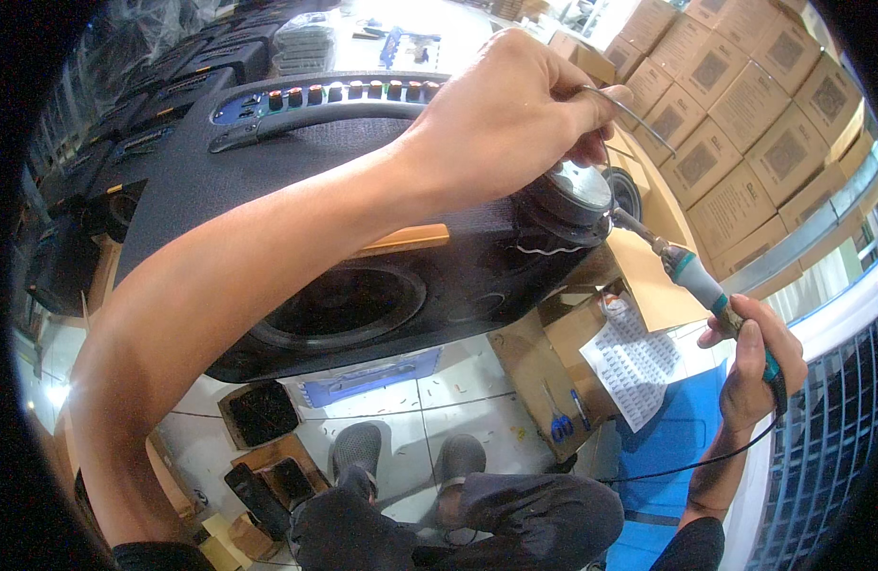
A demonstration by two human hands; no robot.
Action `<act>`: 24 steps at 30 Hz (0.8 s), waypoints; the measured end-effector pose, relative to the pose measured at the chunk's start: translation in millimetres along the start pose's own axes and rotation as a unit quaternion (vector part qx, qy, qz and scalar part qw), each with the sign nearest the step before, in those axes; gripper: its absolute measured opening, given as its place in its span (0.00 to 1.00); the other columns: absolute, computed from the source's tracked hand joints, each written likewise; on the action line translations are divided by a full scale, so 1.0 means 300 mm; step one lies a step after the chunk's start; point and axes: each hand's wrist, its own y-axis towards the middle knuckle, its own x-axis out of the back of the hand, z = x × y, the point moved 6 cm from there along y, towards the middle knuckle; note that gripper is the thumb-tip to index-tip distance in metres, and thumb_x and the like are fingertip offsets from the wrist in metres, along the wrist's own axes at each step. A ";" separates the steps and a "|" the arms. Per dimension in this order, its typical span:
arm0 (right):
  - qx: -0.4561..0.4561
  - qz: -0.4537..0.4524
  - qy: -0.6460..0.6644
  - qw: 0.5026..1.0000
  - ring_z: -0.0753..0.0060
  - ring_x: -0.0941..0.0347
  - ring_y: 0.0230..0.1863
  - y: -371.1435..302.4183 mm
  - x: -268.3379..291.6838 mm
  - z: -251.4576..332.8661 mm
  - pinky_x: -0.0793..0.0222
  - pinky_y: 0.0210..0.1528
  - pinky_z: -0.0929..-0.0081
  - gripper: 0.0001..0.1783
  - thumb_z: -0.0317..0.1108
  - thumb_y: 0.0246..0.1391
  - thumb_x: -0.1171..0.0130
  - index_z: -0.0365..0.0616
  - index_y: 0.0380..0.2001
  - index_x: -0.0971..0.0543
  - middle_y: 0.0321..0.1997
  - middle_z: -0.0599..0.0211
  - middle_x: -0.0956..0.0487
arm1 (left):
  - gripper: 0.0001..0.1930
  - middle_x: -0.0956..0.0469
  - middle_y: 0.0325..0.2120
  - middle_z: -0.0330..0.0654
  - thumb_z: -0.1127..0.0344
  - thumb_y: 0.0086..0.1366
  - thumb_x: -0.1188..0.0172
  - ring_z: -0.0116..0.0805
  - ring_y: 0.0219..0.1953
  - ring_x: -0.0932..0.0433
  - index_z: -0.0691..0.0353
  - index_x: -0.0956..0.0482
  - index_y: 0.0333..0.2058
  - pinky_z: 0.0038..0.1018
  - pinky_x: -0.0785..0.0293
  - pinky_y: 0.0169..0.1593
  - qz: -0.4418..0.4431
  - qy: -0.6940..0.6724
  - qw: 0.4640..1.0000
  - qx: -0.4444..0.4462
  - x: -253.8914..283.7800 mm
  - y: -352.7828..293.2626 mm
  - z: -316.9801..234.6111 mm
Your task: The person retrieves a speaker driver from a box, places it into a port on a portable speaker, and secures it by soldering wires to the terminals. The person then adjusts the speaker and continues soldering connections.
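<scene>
My left hand (515,114) reaches across the top of a large black speaker cabinet (506,247), fingers pinched on a thin bent solder wire (639,119). One part of the wire runs down toward a small round speaker driver (580,186) resting on the cabinet's right end, its silvery back up. In my right hand (758,352), a soldering iron (696,279) with a grey and teal handle points up and left. Its tip is at the driver's right edge; whether it touches the wire is too small to tell. A thin pale wire (548,250) hangs below the driver.
Stacked cartons (705,162) fill the far right, and more black cabinets (182,100) line the left. Near the right hand are a printed sheet (634,366), blue-handled scissors (560,425) and a pen (580,409). The iron's cord (686,468) crosses a blue surface (663,433).
</scene>
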 end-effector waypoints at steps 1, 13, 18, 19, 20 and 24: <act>0.002 0.003 -0.001 1.000 0.64 0.20 0.25 0.000 -0.001 0.001 0.26 0.31 0.71 0.15 0.31 0.57 0.44 0.28 0.39 0.18 0.29 0.50 0.18 | 0.18 0.15 0.28 0.47 0.58 0.72 0.41 0.30 0.31 0.15 0.73 0.16 0.36 0.25 0.19 0.39 0.000 0.004 1.000 -0.002 0.001 -0.001 0.000; 0.005 0.010 -0.013 1.000 0.64 0.19 0.26 0.004 -0.002 0.003 0.25 0.32 0.71 0.15 0.31 0.57 0.44 0.28 0.39 0.18 0.29 0.50 0.18 | 0.18 0.15 0.26 0.46 0.58 0.72 0.41 0.28 0.30 0.16 0.72 0.15 0.36 0.25 0.20 0.39 -0.006 0.025 1.000 -0.015 0.001 0.002 -0.002; 0.034 0.033 -0.028 0.998 0.63 0.19 0.26 0.007 -0.003 0.013 0.25 0.32 0.70 0.15 0.31 0.57 0.43 0.28 0.39 0.18 0.30 0.49 0.17 | 0.18 0.15 0.27 0.47 0.59 0.71 0.41 0.29 0.30 0.16 0.73 0.15 0.36 0.24 0.19 0.39 -0.006 0.024 1.000 -0.015 0.002 0.003 -0.005; 0.033 0.029 -0.027 0.999 0.63 0.19 0.26 0.006 -0.001 0.012 0.24 0.32 0.70 0.15 0.31 0.57 0.43 0.28 0.39 0.18 0.30 0.49 0.17 | 0.18 0.15 0.27 0.47 0.59 0.71 0.41 0.29 0.30 0.16 0.72 0.15 0.36 0.24 0.19 0.39 -0.008 0.024 1.000 -0.010 0.004 0.001 -0.004; 0.031 0.026 -0.026 0.999 0.63 0.19 0.26 0.003 -0.001 0.011 0.24 0.32 0.70 0.15 0.31 0.56 0.43 0.28 0.39 0.18 0.30 0.49 0.17 | 0.18 0.15 0.27 0.47 0.59 0.71 0.41 0.29 0.30 0.15 0.72 0.15 0.36 0.24 0.19 0.39 -0.011 0.022 1.000 -0.003 0.005 -0.001 -0.003; 0.001 -0.008 -0.002 1.000 0.62 0.19 0.26 -0.016 0.002 -0.006 0.23 0.32 0.69 0.16 0.32 0.57 0.43 0.28 0.40 0.18 0.31 0.49 0.17 | 0.16 0.16 0.25 0.46 0.64 0.70 0.43 0.28 0.30 0.17 0.75 0.16 0.33 0.25 0.21 0.39 -0.020 0.009 1.000 0.010 0.006 -0.003 0.003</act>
